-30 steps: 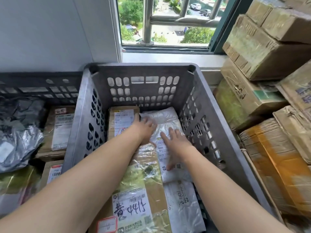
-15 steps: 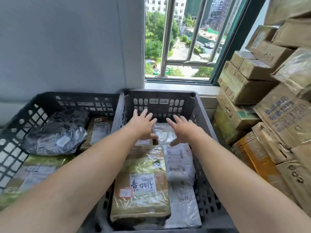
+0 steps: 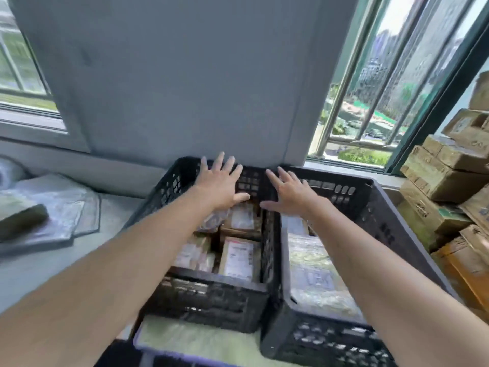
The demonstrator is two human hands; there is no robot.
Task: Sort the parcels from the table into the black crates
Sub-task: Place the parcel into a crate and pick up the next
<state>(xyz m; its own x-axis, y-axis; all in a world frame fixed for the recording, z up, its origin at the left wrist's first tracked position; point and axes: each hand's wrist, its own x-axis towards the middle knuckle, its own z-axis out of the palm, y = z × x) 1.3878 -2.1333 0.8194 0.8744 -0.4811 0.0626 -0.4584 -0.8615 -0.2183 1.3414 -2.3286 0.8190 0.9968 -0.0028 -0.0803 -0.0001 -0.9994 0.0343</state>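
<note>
Left hand (image 3: 221,185), right hand (image 3: 291,194): each grip apart, fingers spread, empty. Below: left black crate (image 3: 211,295), right black crate (image 3: 383,210), adjoining, holding labelled parcels (image 3: 239,258). Grey mailers (image 3: 60,215) on surface (image 3: 26,274).

Two crates side by side, walls touching. Left crate (image 3: 211,300): boxes (image 3: 238,256) inside. Right crate (image 3: 391,213): bags (image 3: 315,274) inside. Worktop (image 3: 34,271) to the left carries flat packets (image 3: 60,207). Cartons (image 3: 439,178) stacked at the right. Wall (image 3: 185,75) behind the crates.

Barred window (image 3: 383,96), grey wall (image 3: 185,75)
</note>
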